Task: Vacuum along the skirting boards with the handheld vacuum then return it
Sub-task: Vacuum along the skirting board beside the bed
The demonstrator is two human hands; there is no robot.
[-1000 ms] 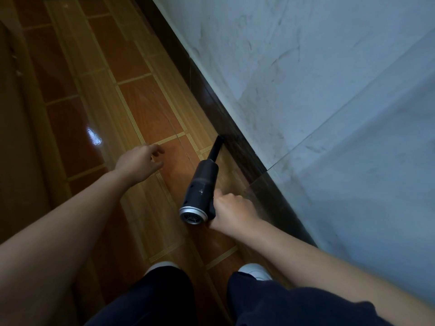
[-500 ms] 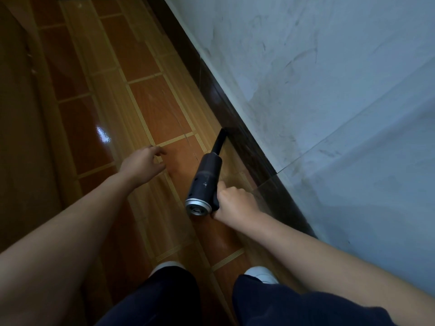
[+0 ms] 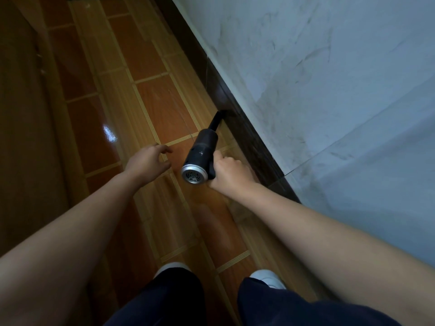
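Observation:
A black handheld vacuum point(image 3: 202, 149) with a silver rear grille points forward and right. Its narrow nozzle tip rests against the dark brown skirting board point(image 3: 249, 137) at the foot of the wall. My right hand point(image 3: 229, 174) is closed around the vacuum's handle, just right of the grille. Left of the vacuum, my left hand point(image 3: 148, 162) hovers over the floor with fingers loosely spread, holding nothing.
A pale grey marbled wall point(image 3: 329, 90) rises on the right. The orange-brown tiled floor point(image 3: 117, 90) runs ahead in a narrow strip. A brown wooden surface point(image 3: 21, 114) borders it on the left. My white shoes point(image 3: 268, 278) and dark trousers are at the bottom.
The vacuum and my right hand have slid forward along the skirting board. My left hand has kept pace beside it, empty.

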